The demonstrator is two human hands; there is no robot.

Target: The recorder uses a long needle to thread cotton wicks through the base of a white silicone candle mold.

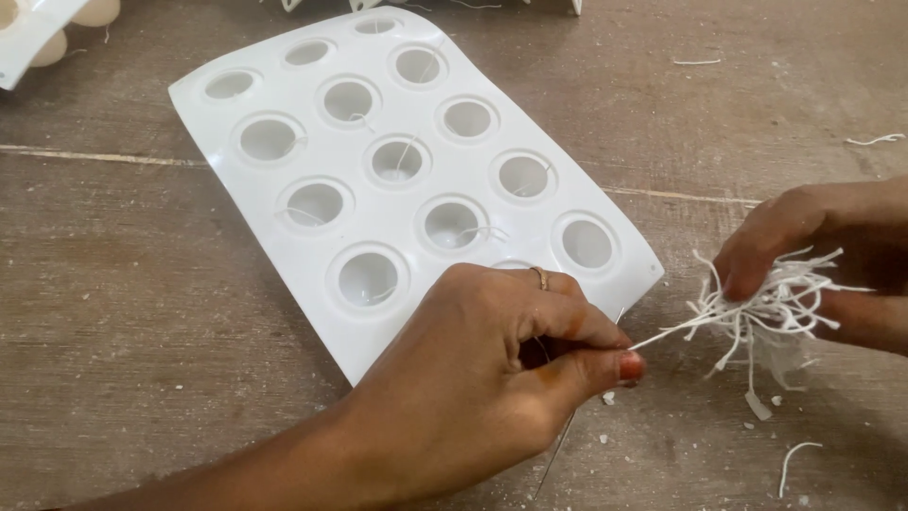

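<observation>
A white mould tray (284, 222) with several round cups lies on a wooden table; thin white wicks sit in many of the cups. My left hand (482, 378) rests over the tray's near corner and pinches the end of one white wick (667, 333) between thumb and fingers. That wick runs to a bundle of short white wicks (771, 308), which my right hand (832, 255) holds at the right edge. A thin metal needle (558, 445) pokes out beneath my left hand.
Loose wick pieces (794, 456) and white crumbs lie on the wooden table (123, 322) near the bundle. Another white tray with pale round shapes (38, 33) shows at the top left corner.
</observation>
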